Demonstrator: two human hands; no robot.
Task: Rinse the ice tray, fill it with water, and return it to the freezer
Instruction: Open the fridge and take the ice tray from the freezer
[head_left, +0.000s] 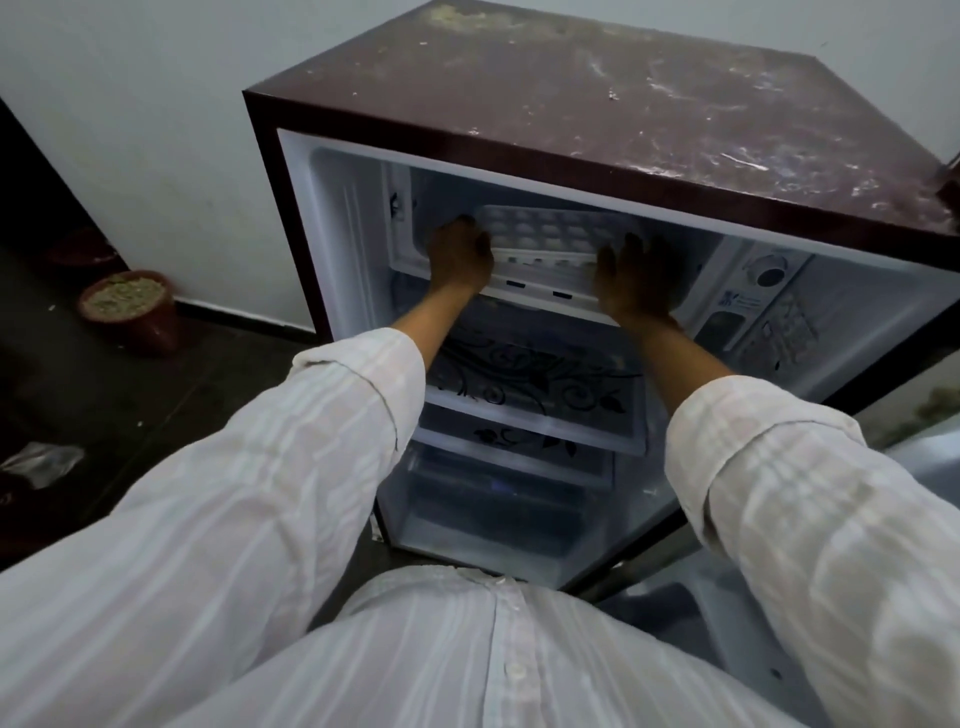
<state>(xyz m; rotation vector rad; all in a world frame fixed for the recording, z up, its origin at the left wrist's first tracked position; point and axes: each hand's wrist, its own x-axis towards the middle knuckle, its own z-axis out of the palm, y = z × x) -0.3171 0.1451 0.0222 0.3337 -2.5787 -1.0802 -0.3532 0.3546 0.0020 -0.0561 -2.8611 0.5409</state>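
Observation:
A white ice tray (545, 235) with several rounded cells lies level in the mouth of the freezer compartment (415, 208) at the top of an open maroon fridge (571, 104). My left hand (460, 257) grips the tray's left end, fingers curled over its edge. At the tray's right end, my right hand (636, 283) holds on with its fingers reaching into the compartment. Whether the cells hold water cannot be told.
Below the freezer sit glass shelves (530, 384) with a black floral print and a clear drawer (493, 514). The fridge door (779, 623) hangs open at the lower right. A brown pot (130, 306) stands on the dark floor by the left wall.

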